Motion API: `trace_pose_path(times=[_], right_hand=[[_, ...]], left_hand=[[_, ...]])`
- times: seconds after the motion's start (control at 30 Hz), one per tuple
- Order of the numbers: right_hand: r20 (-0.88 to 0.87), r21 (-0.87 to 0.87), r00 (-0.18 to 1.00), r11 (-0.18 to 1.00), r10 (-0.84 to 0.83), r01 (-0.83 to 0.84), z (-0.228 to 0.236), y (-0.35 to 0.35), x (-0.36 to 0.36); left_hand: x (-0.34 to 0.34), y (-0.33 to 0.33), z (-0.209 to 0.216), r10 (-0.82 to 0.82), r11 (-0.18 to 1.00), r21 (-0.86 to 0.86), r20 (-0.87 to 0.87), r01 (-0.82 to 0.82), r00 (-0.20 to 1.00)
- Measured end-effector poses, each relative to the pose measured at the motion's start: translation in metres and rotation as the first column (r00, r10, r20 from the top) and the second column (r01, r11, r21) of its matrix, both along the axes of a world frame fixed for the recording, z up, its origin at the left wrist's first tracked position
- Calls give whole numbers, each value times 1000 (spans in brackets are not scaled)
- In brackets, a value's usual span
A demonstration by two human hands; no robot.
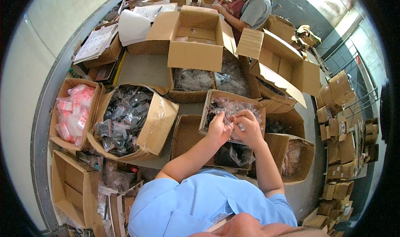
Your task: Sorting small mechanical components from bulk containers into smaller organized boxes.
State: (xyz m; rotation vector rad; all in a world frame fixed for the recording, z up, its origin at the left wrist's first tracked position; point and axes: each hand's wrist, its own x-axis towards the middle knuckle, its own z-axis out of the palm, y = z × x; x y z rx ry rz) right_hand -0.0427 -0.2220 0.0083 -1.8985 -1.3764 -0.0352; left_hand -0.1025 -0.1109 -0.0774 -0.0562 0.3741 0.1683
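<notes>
My left hand point(219, 127) and my right hand point(247, 128) are close together over a cardboard box point(203, 122) filled with small clear plastic bags point(227, 105). The fingers of both are closed in a pinch. Between them is what looks like a small clear plastic bag point(231, 121); its contents are too small to tell. Just under my wrists lies another box holding dark items and clear plastic wrap point(241, 155).
To the left stand a box of dark bagged parts point(125, 116) and a box of red-and-white packets point(75, 112). Open cardboard boxes point(195, 55) sit ahead, with papers point(98, 43) beside them. Across the table a person point(253, 12) works. Stacked cartons point(339, 124) line the right.
</notes>
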Motion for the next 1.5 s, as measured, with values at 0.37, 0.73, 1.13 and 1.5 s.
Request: trace_pose_path(times=[0.37, 0.73, 1.13, 1.5], right_hand=[[-67, -3, 994, 997, -81, 81, -2, -7, -4], [117, 34, 986, 993, -116, 113, -3, -7, -4], [-147, -24, 971, 983, -186, 185, 21, -39, -27], [134, -56, 968, 973, -213, 222, 15, -38, -21]], left_hand=[[-1, -7, -1, -42, 998, 45, -13, 43, 999], [-2, -9, 2, -159, 987, 18, 155, 158, 975], [-1, -5, 17, -139, 979, -168, -109, 120, 984], [-14, -17, 15, -227, 959, -94, 318, 268, 921]])
